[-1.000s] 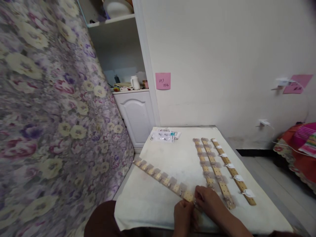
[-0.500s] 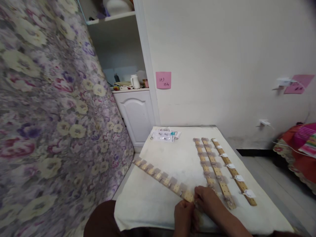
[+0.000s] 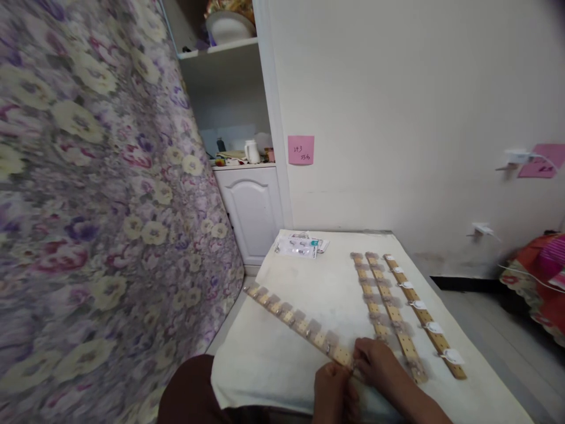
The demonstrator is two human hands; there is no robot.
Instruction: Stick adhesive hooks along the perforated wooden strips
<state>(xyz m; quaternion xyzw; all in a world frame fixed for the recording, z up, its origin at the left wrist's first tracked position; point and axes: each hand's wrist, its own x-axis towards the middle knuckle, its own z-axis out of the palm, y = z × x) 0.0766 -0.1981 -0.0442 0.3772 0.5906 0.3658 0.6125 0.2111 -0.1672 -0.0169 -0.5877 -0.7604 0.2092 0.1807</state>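
Observation:
A narrow wooden strip (image 3: 304, 328) with small holes and a row of clear tabs on metal fittings lies slantwise across the cloth-covered table. My left hand (image 3: 332, 390) is closed around its near end. Just right of that end, my right hand (image 3: 376, 364) is closed in a pinch touching the strip; what its fingers hold is hidden. Farther right lie two similar strips with clear tabs, the left strip (image 3: 372, 307) and the middle strip (image 3: 389, 299). Beside them is a darker wooden strip (image 3: 411, 295) carrying several white tags.
Clear plastic packets (image 3: 300, 246) with small metal pieces lie at the table's back left. The table (image 3: 265, 359) has a white cloth and stands against the wall. A floral curtain (image 3: 110, 235) hangs at left, a white cabinet (image 3: 251, 206) behind it. A red cloth (image 3: 536, 277) is at far right.
The whole view has shifted slightly, so things sit a little farther right and lower. Both hands stay at the strip's near end, with little visible change in their grip.

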